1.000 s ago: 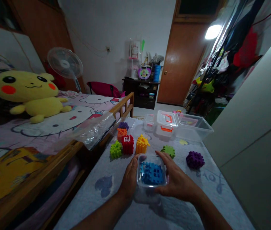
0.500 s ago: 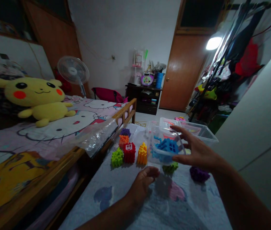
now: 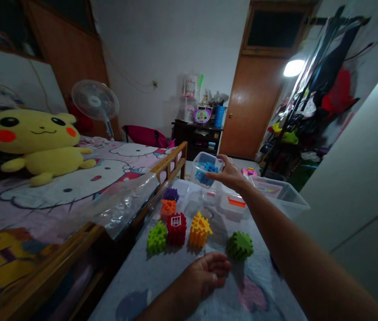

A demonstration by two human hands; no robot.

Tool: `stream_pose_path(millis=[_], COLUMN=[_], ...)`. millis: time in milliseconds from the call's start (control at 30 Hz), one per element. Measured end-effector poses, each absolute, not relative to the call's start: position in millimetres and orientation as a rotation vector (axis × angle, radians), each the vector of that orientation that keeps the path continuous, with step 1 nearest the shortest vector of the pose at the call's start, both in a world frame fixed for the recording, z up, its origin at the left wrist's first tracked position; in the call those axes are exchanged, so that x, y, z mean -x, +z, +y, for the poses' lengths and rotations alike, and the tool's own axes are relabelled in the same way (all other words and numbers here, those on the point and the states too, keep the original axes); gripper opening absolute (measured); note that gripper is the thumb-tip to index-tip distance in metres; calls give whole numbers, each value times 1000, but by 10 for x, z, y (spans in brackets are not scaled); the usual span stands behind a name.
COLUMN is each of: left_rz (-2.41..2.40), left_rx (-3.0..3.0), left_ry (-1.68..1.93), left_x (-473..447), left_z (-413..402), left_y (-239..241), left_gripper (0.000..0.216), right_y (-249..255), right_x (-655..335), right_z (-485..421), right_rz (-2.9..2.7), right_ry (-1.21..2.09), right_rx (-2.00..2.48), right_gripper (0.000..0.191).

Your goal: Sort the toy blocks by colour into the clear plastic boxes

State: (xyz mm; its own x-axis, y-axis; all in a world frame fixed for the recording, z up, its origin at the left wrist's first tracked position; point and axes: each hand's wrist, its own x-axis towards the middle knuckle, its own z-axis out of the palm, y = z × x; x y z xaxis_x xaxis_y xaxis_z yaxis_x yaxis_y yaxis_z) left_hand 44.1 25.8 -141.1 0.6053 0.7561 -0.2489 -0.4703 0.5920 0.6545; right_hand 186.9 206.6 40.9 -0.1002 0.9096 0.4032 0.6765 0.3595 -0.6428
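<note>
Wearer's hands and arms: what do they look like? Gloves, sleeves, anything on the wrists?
Left hand and right hand are both ungloved, with no ring that I can make out. Left forearm and right forearm show no sleeve in view. No watch, band, cable or marking visible on either.

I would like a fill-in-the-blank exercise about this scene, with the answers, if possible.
1. The right hand holds a clear container whose toy block is ____.
2. The block just right of the red block is ____.
3. The hand nearest the darker green block is the ____ hand.

Missing words: blue; yellow; left.
</note>
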Motion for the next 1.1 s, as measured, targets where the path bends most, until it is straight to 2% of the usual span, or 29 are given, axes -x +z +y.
stream_pose_path(millis=[367,700,1100], left_rz=[475,416,435], left_rx=[-683,-684,-575], left_ry=[655,627,603], left_x=[-444,-414,-431], left_z=[351,363,393], left_y=[-1658,-1566,-1609], left_gripper=[48,50,49], right_y=[5,-354,-464], right_x=[-1465,-1335,-1301], right_z=[2678,2899,2941], right_rz=[-1863,-1937,-2065], right_ry=[262,269,280], right_rx=[1515,1704,1701], right_gripper=[89,85,87])
